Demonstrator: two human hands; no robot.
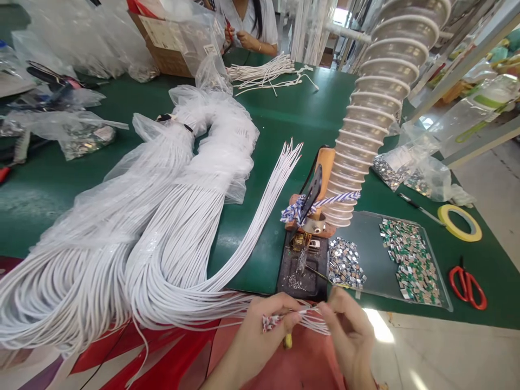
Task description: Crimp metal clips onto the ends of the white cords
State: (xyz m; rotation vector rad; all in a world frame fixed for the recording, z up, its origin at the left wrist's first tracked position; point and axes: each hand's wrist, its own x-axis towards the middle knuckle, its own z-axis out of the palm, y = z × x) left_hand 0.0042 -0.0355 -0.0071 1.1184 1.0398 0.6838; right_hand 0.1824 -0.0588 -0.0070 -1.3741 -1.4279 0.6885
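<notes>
At the table's front edge, my left hand (266, 327) is closed around a bundle of white cables (317, 324), whose reddish, stripped-looking ends poke out by the palm. Beside it on the right, my right hand (350, 327) has its thumb and fingers pinched at the cables; exactly what sits between the fingertips is too small to make out. Something yellow (288, 340) shows below my left fingers. Just beyond both hands stands a small black work stand (303, 271) with a wooden post and blue-white cord. Small metal connectors (346, 264) lie beside it.
Large plastic-wrapped cable coils (174, 216) fill the left side. A clear ribbed hose (374, 103) comes down behind the stand. A tray (371, 230) holds green-and-silver connectors (412, 262). Red scissors (467, 287) and yellow tape (460, 222) lie right. Another person (247, 32) sits across the table.
</notes>
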